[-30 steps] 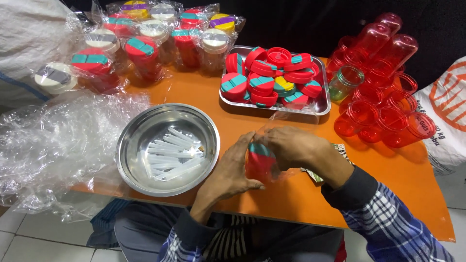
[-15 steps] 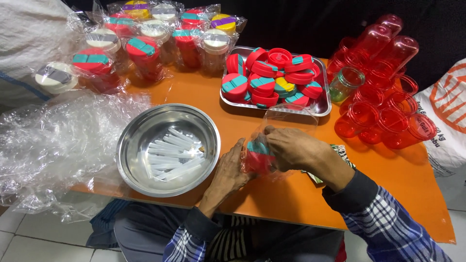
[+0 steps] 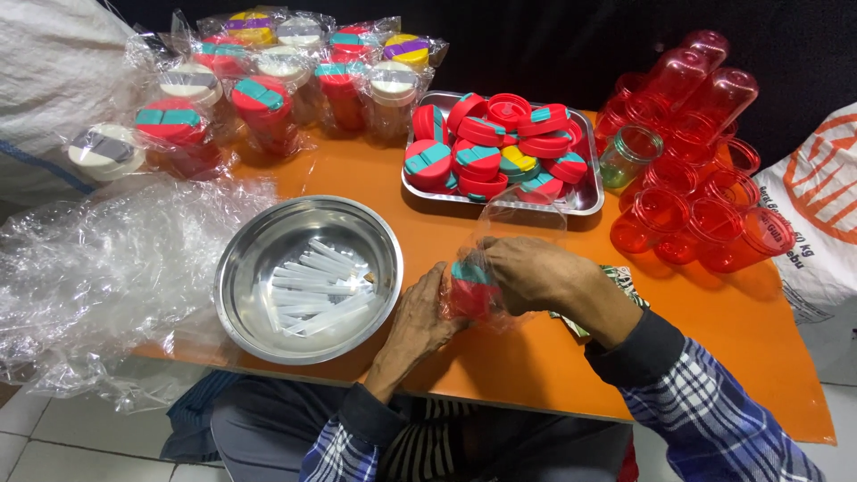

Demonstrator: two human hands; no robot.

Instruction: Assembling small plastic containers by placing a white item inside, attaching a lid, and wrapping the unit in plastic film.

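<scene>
Both my hands hold a red plastic jar (image 3: 470,295) with a red and teal lid, inside a clear plastic bag (image 3: 518,223) that rises above it. My left hand (image 3: 420,321) grips the jar from below and the left. My right hand (image 3: 534,272) closes over its top and right side, pinching the bag. The jar hovers just above the orange table (image 3: 536,357) near its front edge. Part of the jar is hidden by my fingers.
A steel bowl (image 3: 259,241) with clear plastic spoons sits to the left. A metal tray (image 3: 589,198) of red lids stands behind my hands. Stacked red jars (image 3: 705,205) fill the right, bagged jars (image 3: 268,98) the back left, loose plastic bags (image 3: 98,268) the left edge.
The bagged jar stays between both hands; my hands have shifted only slightly around it and the bag's top now stands up more.
</scene>
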